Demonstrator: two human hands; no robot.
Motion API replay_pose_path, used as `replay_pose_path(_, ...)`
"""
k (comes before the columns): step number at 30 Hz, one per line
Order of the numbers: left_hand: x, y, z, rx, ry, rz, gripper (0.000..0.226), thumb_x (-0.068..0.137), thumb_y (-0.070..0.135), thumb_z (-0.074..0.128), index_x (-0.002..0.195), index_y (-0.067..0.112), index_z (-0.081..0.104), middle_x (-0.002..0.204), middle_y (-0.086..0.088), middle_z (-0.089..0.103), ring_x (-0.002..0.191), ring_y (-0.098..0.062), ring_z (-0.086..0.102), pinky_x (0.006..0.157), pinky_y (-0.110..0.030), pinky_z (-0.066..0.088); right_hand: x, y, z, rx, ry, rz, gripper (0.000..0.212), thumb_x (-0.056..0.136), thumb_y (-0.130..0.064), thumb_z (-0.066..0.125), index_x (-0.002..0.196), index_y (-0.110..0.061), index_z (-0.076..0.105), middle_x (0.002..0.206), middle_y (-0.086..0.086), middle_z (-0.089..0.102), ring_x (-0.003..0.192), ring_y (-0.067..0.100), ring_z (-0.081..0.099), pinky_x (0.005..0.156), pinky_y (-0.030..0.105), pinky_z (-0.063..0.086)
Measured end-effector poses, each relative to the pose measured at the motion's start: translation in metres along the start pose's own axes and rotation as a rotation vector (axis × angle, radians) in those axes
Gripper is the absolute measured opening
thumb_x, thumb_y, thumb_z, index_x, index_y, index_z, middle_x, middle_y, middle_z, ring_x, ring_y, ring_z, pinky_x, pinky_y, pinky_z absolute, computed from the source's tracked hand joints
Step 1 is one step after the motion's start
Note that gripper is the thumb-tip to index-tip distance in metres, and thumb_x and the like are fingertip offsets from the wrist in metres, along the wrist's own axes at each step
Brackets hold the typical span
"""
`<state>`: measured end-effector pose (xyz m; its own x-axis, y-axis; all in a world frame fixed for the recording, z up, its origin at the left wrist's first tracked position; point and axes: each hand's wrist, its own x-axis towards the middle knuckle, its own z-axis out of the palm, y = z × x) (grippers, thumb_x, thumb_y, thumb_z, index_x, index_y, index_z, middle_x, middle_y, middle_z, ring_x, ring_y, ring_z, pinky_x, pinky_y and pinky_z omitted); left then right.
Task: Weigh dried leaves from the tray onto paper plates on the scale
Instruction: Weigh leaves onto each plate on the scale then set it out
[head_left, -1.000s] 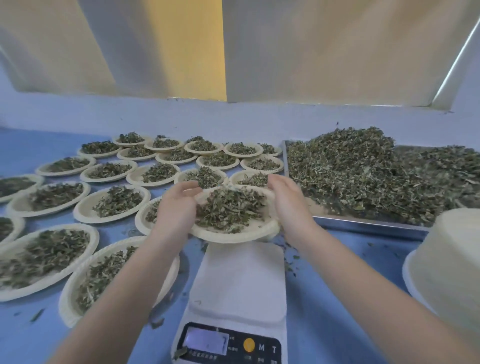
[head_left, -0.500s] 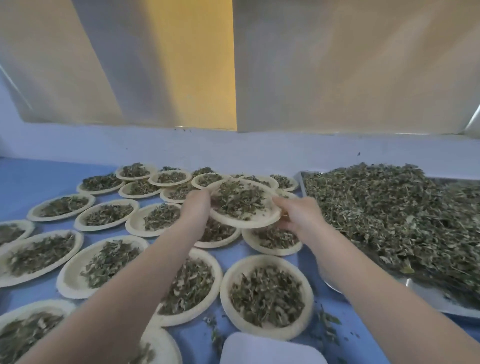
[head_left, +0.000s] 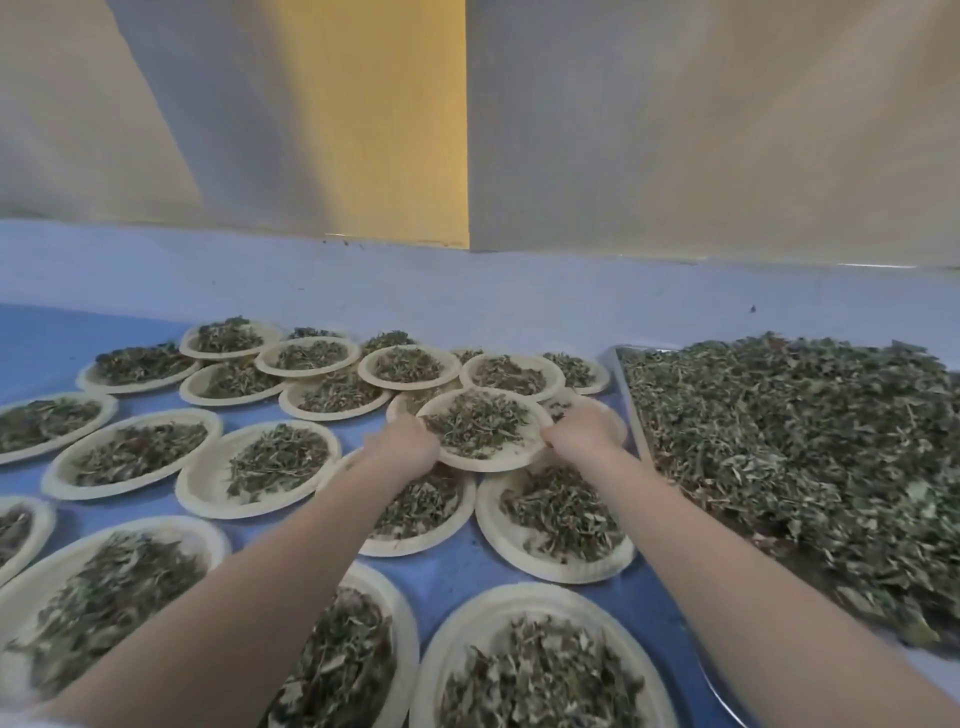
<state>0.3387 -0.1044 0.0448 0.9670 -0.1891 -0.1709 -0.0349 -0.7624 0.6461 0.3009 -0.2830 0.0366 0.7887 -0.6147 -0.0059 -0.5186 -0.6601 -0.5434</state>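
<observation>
A paper plate (head_left: 493, 460) heaped with dried leaves is held far out over the blue table, overlapping the rims of other filled plates beneath it. My left hand (head_left: 402, 441) grips its left rim and my right hand (head_left: 582, 431) grips its right rim, fingers curled under the edge. The metal tray (head_left: 631, 410) piled with loose dried leaves (head_left: 795, 447) lies to the right of the plate. The scale is out of view.
Several filled paper plates (head_left: 260, 467) cover the blue table (head_left: 441, 571) in rows from the near edge to the pale blue back wall (head_left: 467, 280). Bare blue surface shows at the far left (head_left: 67, 332).
Both hands carried the filled plate off the scale and forward to the far rows of plates, then lowered it. The view tilted up, and the scale dropped out of sight.
</observation>
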Motion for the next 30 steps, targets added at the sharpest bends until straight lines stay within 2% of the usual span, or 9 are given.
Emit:
replay_pose_path(2, 0.006, -0.006, 0.004, 0.198, -0.011, -0.037, 0.055, 0.102, 0.017, 0.027, 0.152, 0.018, 0.005, 0.133, -0.025, 0.05, 0.136, -0.044, 0.027, 0.11, -0.052, 0.022, 0.001, 0.001, 0.007, -0.088, -0.031, -0.013, 0.021, 0.094, -0.029, 0.051, 0.084, -0.011, 0.056, 0.099, 0.008, 0.064, 0.09, 0.023, 0.059, 0.063, 0.026, 0.043)
replay_pose_path(5, 0.0, -0.004, 0.011, 0.333, -0.001, -0.041, 0.04, 0.1, 0.018, 0.027, 0.139, 0.015, 0.032, 0.14, -0.026, 0.037, 0.139, -0.039, 0.011, 0.107, -0.05, 0.018, -0.004, 0.003, 0.009, -0.127, -0.01, 0.032, 0.032, 0.093, -0.035, 0.052, 0.115, -0.012, 0.058, 0.13, 0.011, 0.053, 0.123, 0.032, 0.043, 0.1, 0.041, 0.036)
replay_pose_path(8, -0.01, 0.0, 0.014, 0.387, 0.035, -0.027, 0.02, 0.094, 0.012, 0.03, 0.109, 0.012, 0.043, 0.132, -0.02, 0.042, 0.131, -0.037, 0.021, 0.102, -0.047, 0.023, -0.008, 0.004, 0.007, -0.184, -0.019, 0.022, 0.035, 0.092, -0.035, 0.05, 0.117, -0.011, 0.058, 0.136, 0.012, 0.048, 0.129, 0.032, 0.037, 0.109, 0.045, 0.028)
replay_pose_path(12, -0.019, 0.005, 0.01, 0.364, 0.157, 0.06, 0.043, 0.09, 0.012, 0.037, 0.134, 0.012, 0.037, 0.149, -0.009, 0.028, 0.134, -0.035, 0.018, 0.105, -0.049, 0.021, -0.026, 0.0, -0.008, -0.182, -0.008, -0.007, 0.04, 0.093, -0.037, 0.044, 0.115, -0.008, 0.06, 0.136, 0.017, 0.045, 0.128, 0.035, 0.036, 0.109, 0.048, 0.029)
replay_pose_path(17, -0.062, 0.03, -0.001, 0.254, 0.144, 0.189, 0.055, 0.086, 0.006, 0.038, 0.142, 0.011, 0.036, 0.152, -0.007, 0.028, 0.139, -0.035, 0.014, 0.111, -0.047, 0.021, -0.073, -0.014, -0.035, -0.025, 0.016, -0.109, 0.033, 0.091, -0.035, 0.043, 0.104, -0.01, 0.06, 0.125, 0.016, 0.054, 0.119, 0.034, 0.047, 0.103, 0.047, 0.038)
replay_pose_path(21, -0.121, 0.046, 0.001, 0.049, 0.1, 0.296, 0.052, 0.084, -0.001, 0.04, 0.135, 0.01, 0.047, 0.136, -0.013, 0.05, 0.13, -0.034, 0.037, 0.104, -0.038, 0.033, -0.126, -0.016, -0.058, 0.146, -0.043, -0.17, 0.03, 0.087, -0.028, 0.044, 0.106, -0.009, 0.057, 0.117, 0.02, 0.054, 0.119, 0.036, 0.05, 0.092, 0.039, 0.04)
replay_pose_path(24, -0.173, 0.049, 0.003, -0.11, 0.055, 0.356, 0.045, 0.086, 0.001, 0.044, 0.129, 0.012, 0.053, 0.116, -0.011, 0.063, 0.1, -0.024, 0.058, 0.079, -0.03, 0.046, -0.172, -0.006, -0.081, 0.274, -0.058, -0.235, 0.039, 0.09, -0.027, 0.047, 0.127, -0.015, 0.054, 0.133, 0.012, 0.051, 0.115, 0.026, 0.053, 0.093, 0.032, 0.044)
replay_pose_path(27, -0.228, 0.056, 0.004, -0.224, 0.057, 0.418, 0.039, 0.083, -0.001, 0.045, 0.117, 0.012, 0.056, 0.094, -0.009, 0.066, 0.082, -0.022, 0.062, 0.07, -0.033, 0.051, -0.218, 0.013, -0.107, 0.343, -0.057, -0.378, 0.03, 0.094, -0.028, 0.048, 0.119, -0.022, 0.063, 0.108, -0.003, 0.064, 0.074, 0.004, 0.058, 0.059, 0.016, 0.042)
replay_pose_path(30, -0.28, 0.068, 0.01, -0.23, 0.099, 0.507, 0.035, 0.08, -0.002, 0.048, 0.104, 0.021, 0.058, 0.081, -0.002, 0.064, 0.07, -0.018, 0.06, 0.067, -0.033, 0.053, -0.265, 0.039, -0.139, 0.302, 0.038, -0.459, 0.025, 0.097, -0.029, 0.045, 0.111, -0.023, 0.065, 0.1, -0.005, 0.065, 0.079, 0.006, 0.059, 0.069, 0.022, 0.045)
